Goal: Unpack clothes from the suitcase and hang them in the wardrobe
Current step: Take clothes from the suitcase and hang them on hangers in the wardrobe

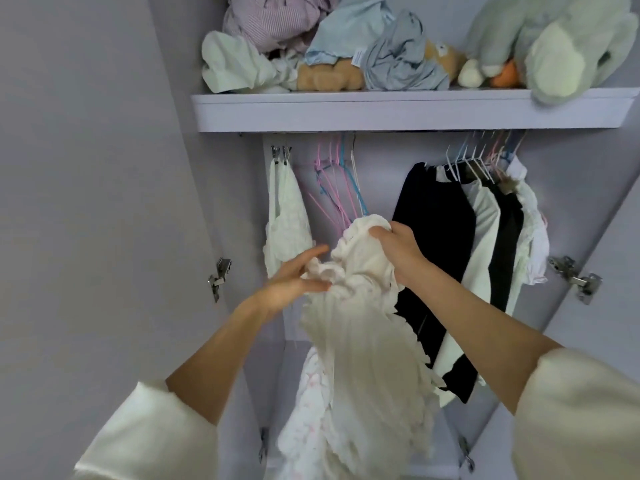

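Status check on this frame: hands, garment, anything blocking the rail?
Right hand grips the cream ruffled garment at its top. Left hand open, fingers touching the ruffles. Garment not yet hung. Empty hangers just behind; rail hidden under the shelf.

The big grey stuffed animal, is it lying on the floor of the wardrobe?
No, the grey stuffed animal sits up on the top shelf, above the hanging clothes.

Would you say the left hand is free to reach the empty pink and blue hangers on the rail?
Probably yes: the left hand only touches the cream garment with open fingers, and the empty hangers hang just above it, unobstructed.
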Action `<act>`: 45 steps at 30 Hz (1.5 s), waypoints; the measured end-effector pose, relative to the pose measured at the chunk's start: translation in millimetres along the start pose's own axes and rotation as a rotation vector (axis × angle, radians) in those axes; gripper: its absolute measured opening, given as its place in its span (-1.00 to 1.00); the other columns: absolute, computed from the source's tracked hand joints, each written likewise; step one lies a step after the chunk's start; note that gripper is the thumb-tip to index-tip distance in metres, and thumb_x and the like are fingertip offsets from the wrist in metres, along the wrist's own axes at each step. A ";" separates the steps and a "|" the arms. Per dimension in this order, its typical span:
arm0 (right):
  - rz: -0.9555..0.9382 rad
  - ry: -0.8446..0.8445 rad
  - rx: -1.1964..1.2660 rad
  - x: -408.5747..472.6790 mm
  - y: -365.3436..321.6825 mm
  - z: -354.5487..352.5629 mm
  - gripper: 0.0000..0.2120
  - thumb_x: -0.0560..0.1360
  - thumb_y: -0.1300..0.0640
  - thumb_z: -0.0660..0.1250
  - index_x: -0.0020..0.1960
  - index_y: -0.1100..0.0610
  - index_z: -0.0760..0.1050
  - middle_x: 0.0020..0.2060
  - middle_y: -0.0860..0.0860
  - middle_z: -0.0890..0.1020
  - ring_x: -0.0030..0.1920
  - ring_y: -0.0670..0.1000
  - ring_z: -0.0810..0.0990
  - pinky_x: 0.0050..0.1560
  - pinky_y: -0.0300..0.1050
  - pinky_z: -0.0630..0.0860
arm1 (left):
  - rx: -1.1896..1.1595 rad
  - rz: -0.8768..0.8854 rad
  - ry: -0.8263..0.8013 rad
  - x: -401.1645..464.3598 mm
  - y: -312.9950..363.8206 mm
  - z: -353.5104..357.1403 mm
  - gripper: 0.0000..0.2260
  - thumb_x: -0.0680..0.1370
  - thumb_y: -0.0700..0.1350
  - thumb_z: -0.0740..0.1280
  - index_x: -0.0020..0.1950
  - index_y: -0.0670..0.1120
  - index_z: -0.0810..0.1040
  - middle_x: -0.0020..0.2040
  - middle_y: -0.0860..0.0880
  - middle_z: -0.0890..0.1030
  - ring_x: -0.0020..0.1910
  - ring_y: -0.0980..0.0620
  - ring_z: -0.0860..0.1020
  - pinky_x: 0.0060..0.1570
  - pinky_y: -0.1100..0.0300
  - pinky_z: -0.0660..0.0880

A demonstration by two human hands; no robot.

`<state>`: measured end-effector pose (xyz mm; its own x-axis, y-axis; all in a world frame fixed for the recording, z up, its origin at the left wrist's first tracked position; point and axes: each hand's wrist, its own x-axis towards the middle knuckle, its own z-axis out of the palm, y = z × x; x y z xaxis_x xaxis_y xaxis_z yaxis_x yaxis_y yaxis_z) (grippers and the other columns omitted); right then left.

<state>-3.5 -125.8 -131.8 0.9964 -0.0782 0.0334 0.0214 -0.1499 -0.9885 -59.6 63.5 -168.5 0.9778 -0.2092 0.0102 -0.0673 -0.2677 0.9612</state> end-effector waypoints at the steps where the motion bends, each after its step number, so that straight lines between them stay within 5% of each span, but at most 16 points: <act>1: 0.004 -0.009 0.017 4.7 -4.3 2.4 -0.80 0.51 0.19 0.25 0.09 0.24 0.50 -0.09 0.12 0.56 -0.06 0.11 0.55 0.03 0.02 0.51 | 0.119 0.033 -0.024 4.0 -3.9 5.2 -0.51 0.45 -0.28 0.40 0.31 0.07 0.45 0.22 0.11 0.47 0.20 0.16 0.43 0.20 0.27 0.42; 4: 0.027 -0.038 0.011 20.1 -10.4 -0.3 -0.77 0.48 0.22 0.29 0.10 0.29 0.51 -0.10 0.14 0.57 -0.07 0.13 0.56 -0.03 -0.01 0.52 | 0.139 0.123 0.175 18.6 4.7 12.4 -0.78 0.50 -0.40 0.22 -0.12 -0.12 0.57 -0.28 0.05 0.61 -0.29 0.18 0.54 -0.24 0.35 0.47; 7: 0.114 -0.168 -0.065 30.2 -2.5 -6.9 -0.85 0.46 0.26 0.34 0.03 0.25 0.51 -0.20 0.11 0.57 -0.22 0.07 0.57 -0.27 -0.18 0.48 | -0.302 0.022 0.370 37.1 26.1 -0.8 -0.71 0.55 -0.36 0.11 -0.31 -0.11 0.44 -0.60 0.05 0.42 -0.63 0.12 0.36 -0.51 0.29 0.35; 10: 0.205 -0.255 -0.023 42.0 14.5 -7.8 -0.97 0.50 0.25 0.32 -0.07 0.20 0.49 -0.30 0.08 0.52 -0.39 -0.01 0.47 -0.36 -0.21 0.42 | -0.551 -0.044 0.538 55.3 43.0 -22.0 -0.73 0.52 -0.32 0.05 -0.34 -0.09 0.33 -0.59 0.04 0.32 -0.67 0.14 0.19 -0.61 0.36 0.16; 14: 0.173 -0.270 -0.100 70.3 31.2 1.3 -0.90 0.53 0.27 0.25 0.02 0.20 0.50 -0.24 0.08 0.54 -0.35 -0.01 0.49 -0.26 -0.21 0.48 | -0.396 -0.091 0.603 80.6 28.3 -25.6 -0.76 0.49 -0.31 0.05 -0.33 -0.10 0.32 -0.53 -0.01 0.46 -0.67 0.13 0.14 -0.62 0.38 0.04; 19: -0.219 -0.129 -0.433 103.8 39.9 21.6 -0.81 0.50 0.33 0.13 -0.19 0.17 0.47 -0.25 0.11 0.46 -0.20 0.10 0.43 -0.17 -0.09 0.42 | -0.340 -0.134 0.539 96.9 -10.0 -2.3 -0.77 0.51 -0.32 0.07 -0.32 -0.12 0.33 -0.46 -0.06 0.51 -0.65 0.11 0.12 -0.60 0.36 0.05; 22: -0.311 -0.153 -0.696 121.2 37.2 38.5 -0.89 0.55 0.25 0.11 -0.05 0.19 0.41 -0.10 0.20 0.51 -0.11 0.16 0.47 -0.13 -0.11 0.36 | -0.334 -0.113 0.534 106.8 -16.6 -5.9 -0.76 0.51 -0.32 0.07 -0.32 -0.11 0.34 -0.48 -0.03 0.52 -0.65 0.12 0.12 -0.62 0.35 0.06; 25: -0.287 -0.146 -0.923 133.8 35.0 56.7 -0.75 0.58 0.16 0.12 0.21 0.24 0.38 0.11 0.20 0.55 0.12 0.23 0.52 -0.01 -0.04 0.43 | -0.348 -0.102 0.545 114.1 -22.5 -19.9 -0.76 0.51 -0.30 0.08 -0.33 -0.10 0.33 -0.48 -0.03 0.50 -0.64 0.12 0.11 -0.60 0.34 0.05; 29: -0.178 -0.055 -1.053 148.2 41.3 70.5 -0.69 0.58 0.08 0.18 0.23 0.25 0.37 0.15 0.19 0.55 0.17 0.23 0.53 0.00 -0.01 0.46 | -0.350 -0.074 0.536 123.2 -33.3 -39.4 -0.76 0.50 -0.30 0.08 -0.35 -0.11 0.33 -0.48 -0.04 0.47 -0.64 0.12 0.12 -0.61 0.37 0.05; 38: -0.262 0.193 -0.894 145.8 62.2 85.1 -0.76 0.55 0.23 0.21 0.15 0.33 0.33 0.00 0.27 0.58 -0.01 0.28 0.58 -0.13 0.05 0.49 | -0.380 -0.127 0.513 131.0 -55.8 -57.5 -0.74 0.50 -0.31 0.08 -0.35 -0.09 0.34 -0.43 -0.08 0.42 -0.67 0.13 0.13 -0.63 0.38 0.06; 45: -0.439 0.174 -1.105 138.0 48.6 81.1 -0.76 0.59 0.13 0.13 0.11 0.31 0.38 -0.13 0.25 0.62 -0.11 0.25 0.61 -0.26 -0.05 0.39 | -0.391 -0.209 0.494 133.0 -67.0 -57.3 -0.76 0.51 -0.31 0.09 -0.32 -0.10 0.35 -0.42 -0.08 0.43 -0.68 0.14 0.14 -0.64 0.39 0.08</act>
<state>141.8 -64.0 -187.2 0.8955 0.0720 0.4392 0.1894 -0.9547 -0.2297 86.4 107.5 -215.8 0.9446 0.2912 -0.1516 0.1198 0.1243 0.9850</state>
